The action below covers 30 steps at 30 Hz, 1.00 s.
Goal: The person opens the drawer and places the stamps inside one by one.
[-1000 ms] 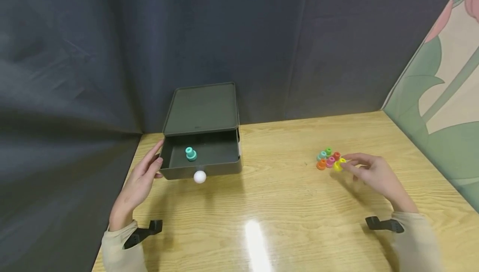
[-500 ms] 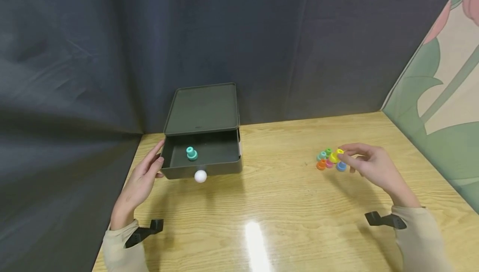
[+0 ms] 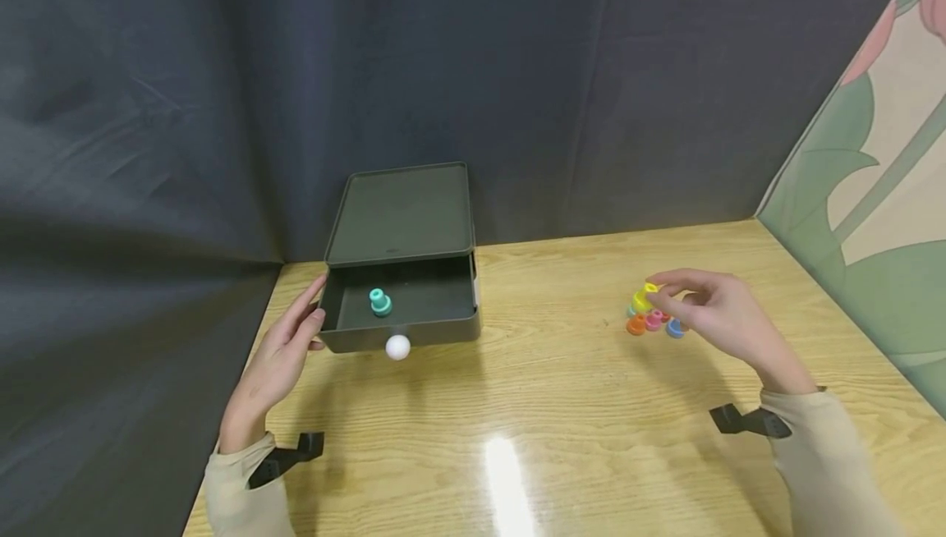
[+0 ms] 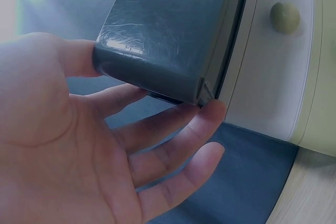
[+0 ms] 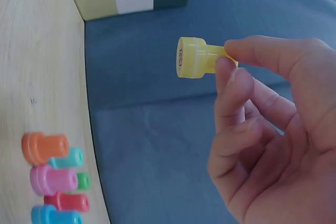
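Head view: the left hand (image 3: 272,356), fingers fairly straight, touches the left side of the drawer (image 3: 439,332). The right hand (image 3: 713,315) pinches the yellow stamp (image 5: 195,58) by its narrow end, above the right part of the desk (image 3: 569,414). Close below it, orange (image 5: 44,148), pink, red, blue, green and pale teal stamps cluster. Inside the open drawer, toward its left, stands a teal stamp (image 3: 380,303); a white knob (image 3: 397,347) fronts the drawer. Dark cloth (image 3: 517,94) hangs on the far side, a flowered panel (image 3: 905,217) at right.
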Each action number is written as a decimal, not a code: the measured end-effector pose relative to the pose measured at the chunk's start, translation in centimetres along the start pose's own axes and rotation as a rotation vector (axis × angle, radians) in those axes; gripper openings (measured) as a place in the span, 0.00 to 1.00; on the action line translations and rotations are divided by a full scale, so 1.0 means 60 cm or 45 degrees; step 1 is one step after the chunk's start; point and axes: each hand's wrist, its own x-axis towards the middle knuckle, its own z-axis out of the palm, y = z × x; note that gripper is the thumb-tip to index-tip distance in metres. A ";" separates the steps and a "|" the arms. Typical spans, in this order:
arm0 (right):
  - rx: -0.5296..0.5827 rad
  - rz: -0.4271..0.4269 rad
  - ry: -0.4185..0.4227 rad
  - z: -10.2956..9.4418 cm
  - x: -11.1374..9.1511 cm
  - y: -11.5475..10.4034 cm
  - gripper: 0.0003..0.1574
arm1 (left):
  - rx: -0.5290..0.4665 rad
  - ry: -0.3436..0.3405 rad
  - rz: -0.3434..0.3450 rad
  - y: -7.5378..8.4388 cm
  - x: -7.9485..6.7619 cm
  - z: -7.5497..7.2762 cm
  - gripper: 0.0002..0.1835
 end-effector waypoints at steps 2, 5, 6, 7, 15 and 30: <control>0.025 -0.010 -0.001 0.005 0.003 -0.007 0.24 | -0.003 -0.001 0.001 0.000 0.000 0.002 0.31; 0.065 -0.028 0.015 0.014 0.006 -0.016 0.24 | -0.006 -0.003 -0.001 0.000 0.000 0.005 0.31; 0.080 -0.038 0.022 0.016 0.007 -0.019 0.24 | -0.007 -0.006 -0.001 0.000 0.000 0.005 0.31; 0.088 -0.043 0.034 0.017 0.008 -0.021 0.24 | -0.006 -0.010 -0.002 0.001 0.001 0.006 0.31; 0.081 -0.113 0.016 0.020 0.024 -0.055 0.22 | 0.054 -0.006 -0.018 0.004 -0.002 0.001 0.31; 0.141 -0.095 -0.086 0.024 0.050 -0.130 0.21 | 0.029 -0.002 0.007 0.002 -0.002 0.000 0.31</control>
